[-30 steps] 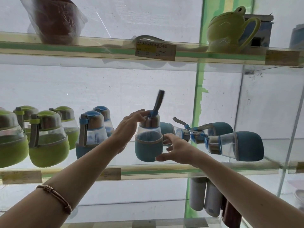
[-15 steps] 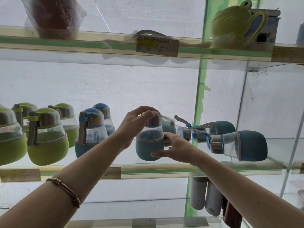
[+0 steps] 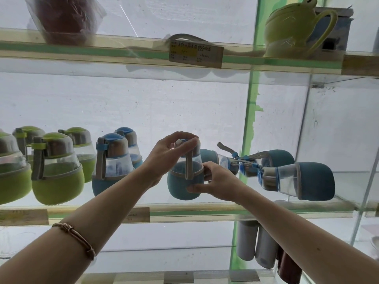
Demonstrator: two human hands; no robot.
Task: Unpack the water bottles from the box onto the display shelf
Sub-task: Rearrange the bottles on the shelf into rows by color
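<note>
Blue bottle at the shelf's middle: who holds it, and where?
Both hands. The left hand pinches the blue bottle at its cap, above the grey strap; the right hand grips its blue sleeve at the side.

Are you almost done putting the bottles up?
Partway. Green bottles and two blue bottles already stand upright on the shelf. The left hand and right hand hold another blue one upright. Three bottles on their sides likely need standing. The box isn't in view, so what's left is unknown.
</note>
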